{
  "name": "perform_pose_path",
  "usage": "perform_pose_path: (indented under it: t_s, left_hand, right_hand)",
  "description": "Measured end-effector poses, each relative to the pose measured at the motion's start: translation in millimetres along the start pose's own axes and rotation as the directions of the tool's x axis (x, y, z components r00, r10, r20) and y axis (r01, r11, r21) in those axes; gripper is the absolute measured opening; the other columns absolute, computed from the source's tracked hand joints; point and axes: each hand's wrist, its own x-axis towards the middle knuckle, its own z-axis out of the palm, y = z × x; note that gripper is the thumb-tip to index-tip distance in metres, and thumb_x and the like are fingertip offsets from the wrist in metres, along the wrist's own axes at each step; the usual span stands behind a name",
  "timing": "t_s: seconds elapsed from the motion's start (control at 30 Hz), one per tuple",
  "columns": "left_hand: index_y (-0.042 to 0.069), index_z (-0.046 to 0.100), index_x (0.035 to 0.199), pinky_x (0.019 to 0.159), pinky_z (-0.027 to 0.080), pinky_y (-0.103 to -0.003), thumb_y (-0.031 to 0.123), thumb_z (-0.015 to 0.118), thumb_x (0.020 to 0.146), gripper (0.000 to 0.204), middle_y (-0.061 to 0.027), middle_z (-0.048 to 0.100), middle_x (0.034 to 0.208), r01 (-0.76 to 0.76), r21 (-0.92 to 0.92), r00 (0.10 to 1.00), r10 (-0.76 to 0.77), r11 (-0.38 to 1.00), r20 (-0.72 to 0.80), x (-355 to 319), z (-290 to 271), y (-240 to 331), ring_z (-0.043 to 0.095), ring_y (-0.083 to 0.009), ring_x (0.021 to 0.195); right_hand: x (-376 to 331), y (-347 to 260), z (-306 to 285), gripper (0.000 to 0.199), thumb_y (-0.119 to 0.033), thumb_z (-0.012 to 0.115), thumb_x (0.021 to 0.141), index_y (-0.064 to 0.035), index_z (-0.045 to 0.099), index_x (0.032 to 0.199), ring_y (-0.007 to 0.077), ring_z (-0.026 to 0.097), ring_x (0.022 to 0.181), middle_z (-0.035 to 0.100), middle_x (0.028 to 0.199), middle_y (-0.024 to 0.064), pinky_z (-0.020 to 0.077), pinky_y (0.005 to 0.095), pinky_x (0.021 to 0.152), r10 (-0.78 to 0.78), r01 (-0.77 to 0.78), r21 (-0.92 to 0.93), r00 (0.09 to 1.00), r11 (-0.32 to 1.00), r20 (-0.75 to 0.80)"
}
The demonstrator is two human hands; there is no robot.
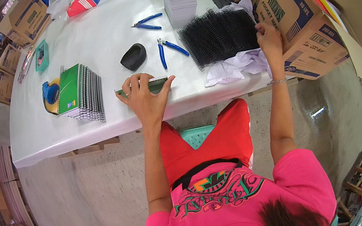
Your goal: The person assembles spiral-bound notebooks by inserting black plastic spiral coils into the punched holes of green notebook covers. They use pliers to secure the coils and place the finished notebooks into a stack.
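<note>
The left hand [144, 97] lies flat with fingers spread on a thin green-covered notebook [154, 85] at the bench's near edge, pressing it down rather than gripping. The right hand [270, 39] reaches to the heap of black plastic spiral binding coils [218, 35] near the bench's right end, fingertips pinching at its edge beside crumpled white paper [236, 66]. Just beyond the notebook lie a black moulded pad [133, 56] and blue-handled cutters [166, 49]. Left sits a stack of bound green notebooks [81, 93]; an open cardboard box [304, 22] stands at the right.
</note>
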Motion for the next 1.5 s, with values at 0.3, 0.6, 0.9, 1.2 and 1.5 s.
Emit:
perform_pose_path:
  t_s: [0.3, 0.6, 0.9, 1.2, 1.5]
  left_hand:
    - [0.01, 0.064, 0.091, 0.1, 0.025, -0.067, 0.053, 0.084, 0.068, 0.052, -0.0056, 0.057, 0.105, 0.014, 0.018, 1.0, -0.015, 1.0, 0.019, -1, 2, -2, 0.045, -0.0299, 0.115]
    - [0.011, 0.064, 0.087, 0.098, 0.026, -0.062, 0.052, 0.084, 0.068, 0.049, -0.0031, 0.057, 0.099, 0.018, 0.008, 1.0, -0.018, 1.0, -0.004, 1, 3, -2, 0.046, -0.0283, 0.111]
    - [0.012, 0.064, 0.084, 0.101, 0.025, -0.064, 0.053, 0.083, 0.068, 0.048, 0.0, 0.055, 0.092, 0.042, -0.034, 0.999, -0.041, 0.999, 0.017, 7, 4, -2, 0.047, -0.0259, 0.107]
    - [0.01, 0.064, 0.086, 0.098, 0.029, -0.061, 0.053, 0.083, 0.068, 0.05, -0.002, 0.057, 0.096, 0.017, 0.0, 1.0, -0.017, 1.0, 0.011, 11, 8, -6, 0.048, -0.0268, 0.107]
    - [0.011, 0.063, 0.086, 0.099, 0.026, -0.07, 0.054, 0.082, 0.066, 0.051, -0.0004, 0.053, 0.094, -0.003, -0.047, 1.0, 0.003, 0.999, -0.004, 12, 11, -11, 0.049, -0.0255, 0.107]
  right_hand:
    - [-2, -31, -12, 0.027, -0.005, 0.063, 0.084, -0.0038, 0.07, 0.111, 0.0289, 0.069, 0.098, 0.071, 0.106, 0.0176, 0.0519, 0.0357, 0.087, 0.121, -0.085, 0.225, 0.981, 0.971, -0.15]
    - [5, -39, 0, 0.023, -0.002, 0.062, 0.093, 0.0005, 0.062, 0.115, 0.0195, 0.066, 0.1, 0.069, 0.107, 0.0093, 0.0537, 0.0324, 0.09, 0.248, 0.029, 0.746, 0.934, 0.665, -0.257]
    - [-7, -89, -11, 0.019, -0.009, 0.061, 0.097, -0.0005, 0.063, 0.114, 0.0175, 0.065, 0.1, 0.066, 0.106, 0.0082, 0.0547, 0.0341, 0.096, -0.096, -0.28, 0.947, 0.959, -0.159, 0.267]
    - [-69, -174, 9, 0.023, -0.01, 0.07, 0.087, -0.0011, 0.063, 0.107, 0.0128, 0.067, 0.079, 0.07, 0.087, 0.0087, 0.0524, 0.0258, 0.073, -0.401, -0.244, 0.793, 0.757, 0.558, 0.515]
    - [-74, -182, 31, 0.02, -0.011, 0.072, 0.087, 0.0019, 0.065, 0.1, 0.0117, 0.063, 0.082, 0.069, 0.089, 0.0081, 0.0502, 0.0262, 0.079, -0.489, -0.127, 0.765, 0.7, 0.632, 0.52]
